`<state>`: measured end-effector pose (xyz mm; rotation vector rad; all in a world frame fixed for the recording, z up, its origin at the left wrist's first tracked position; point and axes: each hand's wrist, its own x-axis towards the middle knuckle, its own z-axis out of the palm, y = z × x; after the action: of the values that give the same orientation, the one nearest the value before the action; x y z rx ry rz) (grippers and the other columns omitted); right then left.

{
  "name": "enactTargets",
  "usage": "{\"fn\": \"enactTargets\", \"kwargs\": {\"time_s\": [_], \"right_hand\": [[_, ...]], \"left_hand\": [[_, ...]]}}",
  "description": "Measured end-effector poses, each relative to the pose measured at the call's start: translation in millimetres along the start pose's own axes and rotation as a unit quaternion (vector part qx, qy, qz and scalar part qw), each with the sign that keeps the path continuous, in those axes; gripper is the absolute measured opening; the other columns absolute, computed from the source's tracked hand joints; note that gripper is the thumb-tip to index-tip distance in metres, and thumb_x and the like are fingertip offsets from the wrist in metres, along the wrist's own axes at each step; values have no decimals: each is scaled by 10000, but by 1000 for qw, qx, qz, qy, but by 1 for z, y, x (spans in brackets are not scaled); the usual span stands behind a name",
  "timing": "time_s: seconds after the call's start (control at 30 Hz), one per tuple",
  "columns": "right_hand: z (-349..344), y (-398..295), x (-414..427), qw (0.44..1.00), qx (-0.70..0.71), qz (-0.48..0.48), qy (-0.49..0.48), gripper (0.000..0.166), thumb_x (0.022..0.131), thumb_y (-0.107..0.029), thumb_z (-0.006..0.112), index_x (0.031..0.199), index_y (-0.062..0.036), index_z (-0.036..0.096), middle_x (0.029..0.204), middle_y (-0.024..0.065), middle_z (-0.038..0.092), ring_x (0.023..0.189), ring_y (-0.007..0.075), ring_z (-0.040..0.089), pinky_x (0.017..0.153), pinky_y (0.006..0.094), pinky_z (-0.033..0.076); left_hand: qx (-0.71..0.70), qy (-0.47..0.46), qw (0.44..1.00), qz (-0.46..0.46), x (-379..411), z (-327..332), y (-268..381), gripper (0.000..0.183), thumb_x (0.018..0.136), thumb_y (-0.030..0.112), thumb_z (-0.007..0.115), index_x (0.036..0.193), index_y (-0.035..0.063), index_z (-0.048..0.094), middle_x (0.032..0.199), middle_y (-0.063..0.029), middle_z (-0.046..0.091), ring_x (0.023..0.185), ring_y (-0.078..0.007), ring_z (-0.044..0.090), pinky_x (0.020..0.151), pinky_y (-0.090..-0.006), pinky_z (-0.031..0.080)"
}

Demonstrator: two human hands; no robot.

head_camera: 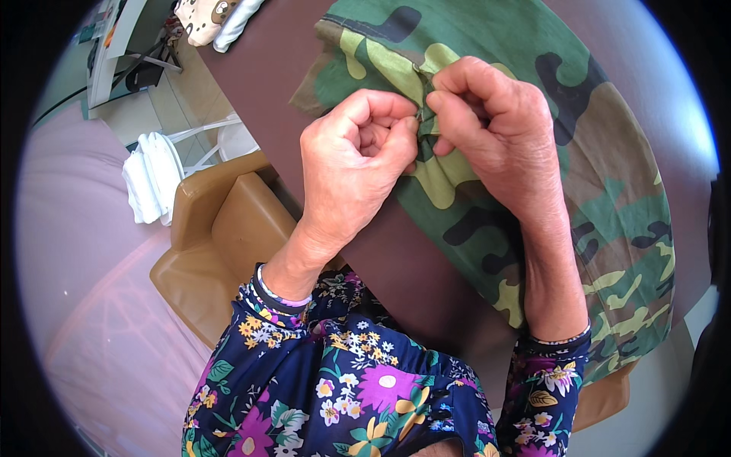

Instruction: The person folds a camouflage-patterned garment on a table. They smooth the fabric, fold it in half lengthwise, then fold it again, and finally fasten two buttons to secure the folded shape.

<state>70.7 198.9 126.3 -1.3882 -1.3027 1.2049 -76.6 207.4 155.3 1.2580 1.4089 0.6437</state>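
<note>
A camouflage-print cloth garment in green, brown and black lies spread over a dark brown table. My left hand pinches a gathered edge of it, thumb and forefinger together. Close on the right, my right hand pinches the same gathered part between thumb and forefinger, its fingertips slightly higher than those of the left. The fabric is bunched and folded between the two hands, with loose thread ends there. Whether a small tool or needle is between the fingertips cannot be told.
The brown tabletop runs diagonally under the cloth. A tan leather armchair stands against its left edge, beside folded white cloths on a white chair. A patterned cloth item lies at the table's upper left corner.
</note>
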Motion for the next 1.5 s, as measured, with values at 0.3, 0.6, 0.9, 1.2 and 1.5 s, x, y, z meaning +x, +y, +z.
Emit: {"fn": "enactTargets", "kwargs": {"time_s": [0.3, 0.6, 0.9, 1.2, 1.5], "right_hand": [[1, -2, 1, 999, 51, -7, 4, 50, 785, 23, 582, 822, 22, 548, 636, 17, 553, 512, 71, 561, 457, 191, 412], [-2, -2, 1, 999, 11, -27, -34, 121, 783, -25, 644, 778, 1, 527, 618, 0, 521, 504, 50, 523, 461, 186, 381], [0, -5, 1, 994, 108, -3, -15, 103, 799, -31, 586, 734, -5, 510, 541, 36, 506, 475, 80, 524, 435, 228, 399], [-5, -6, 2, 991, 122, 21, -57, 68, 846, 5, 566, 805, -1, 512, 652, 0, 524, 518, 44, 520, 475, 176, 403], [-6, -8, 3, 980, 184, 49, -60, 76, 840, 0, 578, 804, 5, 511, 638, 3, 526, 500, 50, 533, 458, 172, 410]], "left_hand": [[-44, -34, 997, -54, 5, -3, 4, 52, 824, 16, 593, 847, -23, 568, 635, -8, 580, 516, -41, 546, 458, -175, 435], [-47, -26, 998, -23, 4, -1, 0, 26, 816, -11, 577, 822, -23, 555, 633, -5, 574, 503, -34, 530, 448, -169, 427], [-75, -37, 996, -21, 4, -3, -1, 43, 798, -16, 573, 837, -26, 559, 678, -15, 585, 533, -45, 552, 479, -178, 456], [-94, -82, 990, -63, 7, -12, 2, 95, 808, 17, 595, 890, -22, 565, 728, -27, 600, 564, -61, 581, 489, -176, 457], [-104, -101, 987, -67, 8, -12, 1, 77, 819, 13, 579, 885, -16, 553, 719, -18, 592, 562, -60, 582, 468, -173, 446]]}}
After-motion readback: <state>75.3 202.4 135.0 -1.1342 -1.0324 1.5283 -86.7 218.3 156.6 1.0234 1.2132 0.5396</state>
